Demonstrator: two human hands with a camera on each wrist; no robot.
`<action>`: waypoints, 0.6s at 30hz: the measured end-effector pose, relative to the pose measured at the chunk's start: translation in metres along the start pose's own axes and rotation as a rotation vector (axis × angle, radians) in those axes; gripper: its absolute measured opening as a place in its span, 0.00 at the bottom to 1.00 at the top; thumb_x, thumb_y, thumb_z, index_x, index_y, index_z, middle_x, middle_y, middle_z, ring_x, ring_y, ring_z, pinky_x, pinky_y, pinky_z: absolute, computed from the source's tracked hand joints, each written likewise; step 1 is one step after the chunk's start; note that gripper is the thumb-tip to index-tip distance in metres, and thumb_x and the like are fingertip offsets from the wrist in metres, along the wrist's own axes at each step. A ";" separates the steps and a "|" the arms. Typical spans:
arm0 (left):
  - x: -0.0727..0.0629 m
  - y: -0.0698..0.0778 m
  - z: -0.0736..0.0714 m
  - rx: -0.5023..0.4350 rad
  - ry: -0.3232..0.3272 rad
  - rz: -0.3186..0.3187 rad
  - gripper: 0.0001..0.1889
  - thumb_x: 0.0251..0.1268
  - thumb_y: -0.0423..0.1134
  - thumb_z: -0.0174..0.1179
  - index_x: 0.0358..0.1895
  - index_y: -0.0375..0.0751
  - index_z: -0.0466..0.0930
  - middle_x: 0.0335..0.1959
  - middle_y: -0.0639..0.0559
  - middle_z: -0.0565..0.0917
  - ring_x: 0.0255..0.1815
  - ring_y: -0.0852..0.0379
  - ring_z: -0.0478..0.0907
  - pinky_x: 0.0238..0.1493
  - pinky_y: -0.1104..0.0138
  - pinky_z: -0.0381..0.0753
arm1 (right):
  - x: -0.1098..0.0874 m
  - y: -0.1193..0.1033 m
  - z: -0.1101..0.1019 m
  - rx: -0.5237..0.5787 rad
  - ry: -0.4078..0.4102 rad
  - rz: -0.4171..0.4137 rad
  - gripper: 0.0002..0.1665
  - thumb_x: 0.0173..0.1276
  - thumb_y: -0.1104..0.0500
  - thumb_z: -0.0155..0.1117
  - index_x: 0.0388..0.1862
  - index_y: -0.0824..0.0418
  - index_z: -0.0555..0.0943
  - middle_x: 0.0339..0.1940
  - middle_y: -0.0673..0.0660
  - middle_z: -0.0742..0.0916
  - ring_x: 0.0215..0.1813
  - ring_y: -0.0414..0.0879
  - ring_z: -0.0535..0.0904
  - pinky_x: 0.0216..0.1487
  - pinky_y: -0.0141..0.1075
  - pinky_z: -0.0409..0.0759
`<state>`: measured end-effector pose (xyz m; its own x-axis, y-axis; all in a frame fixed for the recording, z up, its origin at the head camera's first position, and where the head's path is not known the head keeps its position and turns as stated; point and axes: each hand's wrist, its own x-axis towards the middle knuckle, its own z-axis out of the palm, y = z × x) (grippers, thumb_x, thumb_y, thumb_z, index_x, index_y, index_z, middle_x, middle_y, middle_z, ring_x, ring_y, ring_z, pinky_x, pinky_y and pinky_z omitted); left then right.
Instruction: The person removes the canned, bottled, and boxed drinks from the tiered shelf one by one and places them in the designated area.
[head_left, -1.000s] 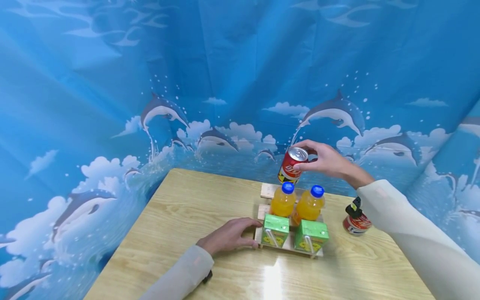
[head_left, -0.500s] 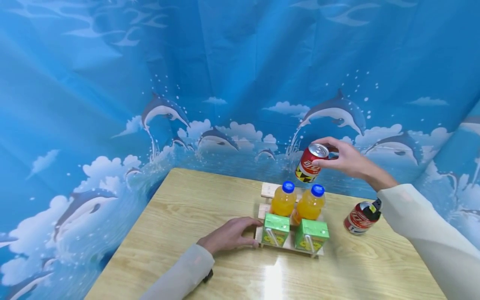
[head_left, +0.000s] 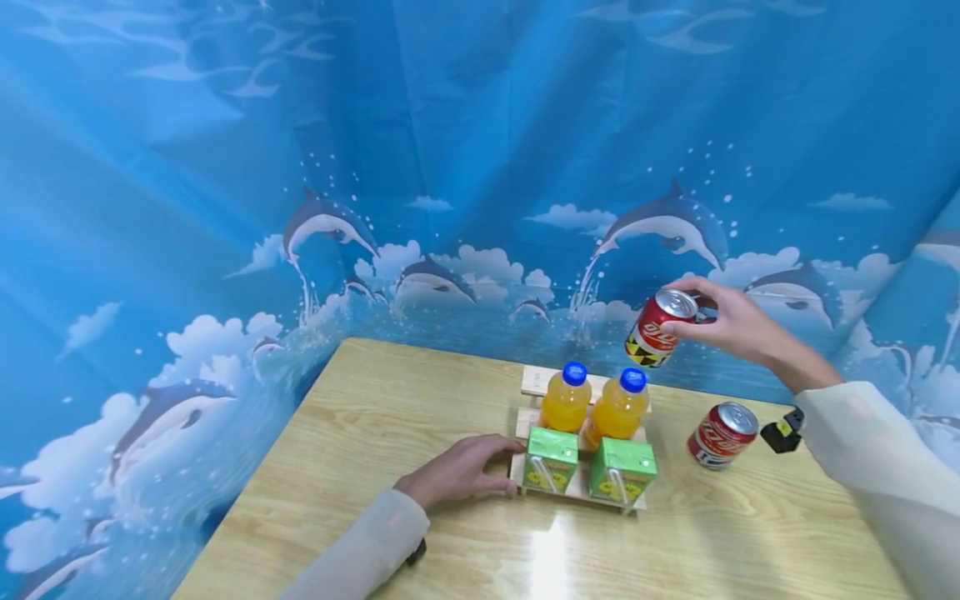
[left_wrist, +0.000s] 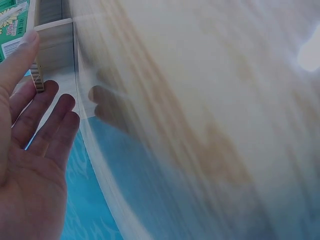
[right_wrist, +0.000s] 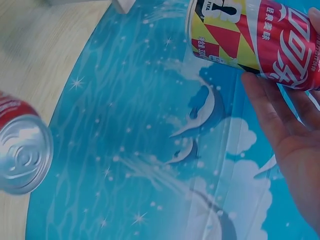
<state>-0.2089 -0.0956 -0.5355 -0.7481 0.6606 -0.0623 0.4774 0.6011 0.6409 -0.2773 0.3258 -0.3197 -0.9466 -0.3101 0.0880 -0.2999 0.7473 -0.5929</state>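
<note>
My right hand (head_left: 738,325) grips the upper part of a red cola can (head_left: 654,333), raised above the back right of the wooden stepped rack (head_left: 534,382). In the right wrist view the held can (right_wrist: 250,40) shows a yellow and black pattern near its base. My left hand (head_left: 465,472) is at the rack's left side, with loosely extended fingers. The left wrist view shows its thumb (left_wrist: 21,55) and fingertips right at the rack's wooden edge (left_wrist: 55,45). Two orange juice bottles (head_left: 566,404) with blue caps and two green juice boxes (head_left: 551,461) stand on the rack's steps.
A second red cola can (head_left: 722,435) stands upright on the wooden table (head_left: 375,400), right of the rack. A black wrist camera (head_left: 782,431) sits at the right sleeve. Behind the table hangs a blue dolphin-print backdrop (head_left: 480,167).
My right hand has carried the held can to the right, from above the rack's back left to beyond its back right. The standing can is now uncovered. My left hand has stayed put.
</note>
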 end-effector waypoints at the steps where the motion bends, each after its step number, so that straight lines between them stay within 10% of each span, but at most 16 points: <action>1: -0.001 0.000 0.000 -0.001 0.005 0.005 0.35 0.72 0.62 0.69 0.78 0.56 0.76 0.77 0.60 0.79 0.79 0.57 0.75 0.83 0.55 0.75 | -0.002 0.002 -0.001 -0.001 0.000 -0.001 0.40 0.78 0.50 0.74 0.81 0.62 0.69 0.70 0.70 0.80 0.67 0.66 0.76 0.46 0.31 0.85; 18: 0.000 0.001 0.000 -0.008 -0.005 -0.018 0.36 0.70 0.63 0.70 0.78 0.58 0.75 0.76 0.62 0.79 0.78 0.59 0.75 0.83 0.56 0.75 | -0.033 0.040 -0.014 -0.099 0.060 0.031 0.41 0.78 0.50 0.73 0.79 0.70 0.69 0.68 0.73 0.79 0.66 0.74 0.77 0.44 0.40 0.88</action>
<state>-0.2086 -0.0949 -0.5349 -0.7540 0.6523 -0.0775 0.4604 0.6089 0.6460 -0.2599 0.3743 -0.3354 -0.9602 -0.2522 0.1199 -0.2774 0.8113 -0.5146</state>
